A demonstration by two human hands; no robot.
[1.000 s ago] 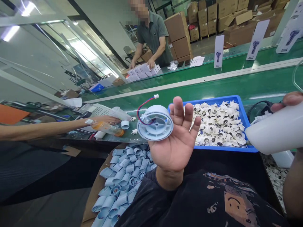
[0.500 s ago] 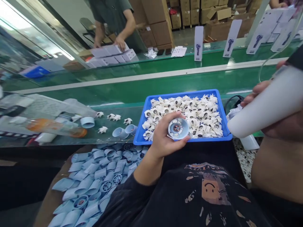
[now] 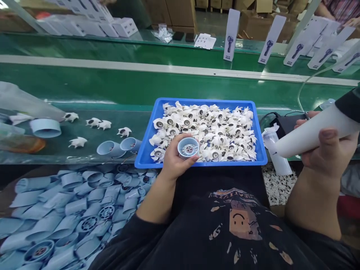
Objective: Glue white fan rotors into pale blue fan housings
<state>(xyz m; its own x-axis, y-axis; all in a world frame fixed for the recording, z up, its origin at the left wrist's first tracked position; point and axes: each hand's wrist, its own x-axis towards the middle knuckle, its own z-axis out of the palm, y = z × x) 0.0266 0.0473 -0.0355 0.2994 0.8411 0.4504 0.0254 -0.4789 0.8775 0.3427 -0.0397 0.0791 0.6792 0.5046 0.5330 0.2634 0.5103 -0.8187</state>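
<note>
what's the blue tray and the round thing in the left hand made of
The blue tray looks like moulded plastic: glossy, with a smooth, even rim. The round housing in the left hand also seems plastic, pale blue and satin, with a thin, even wall.

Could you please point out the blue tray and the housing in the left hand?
Blue tray (image 3: 201,99), head view, far rim.
Pale blue plastic housing (image 3: 188,147), head view, open end.

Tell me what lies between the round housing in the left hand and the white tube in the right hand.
In the head view: a blue tray of white fan impellers, then a plastic-wrapped white object beside the tray's edge.
</note>
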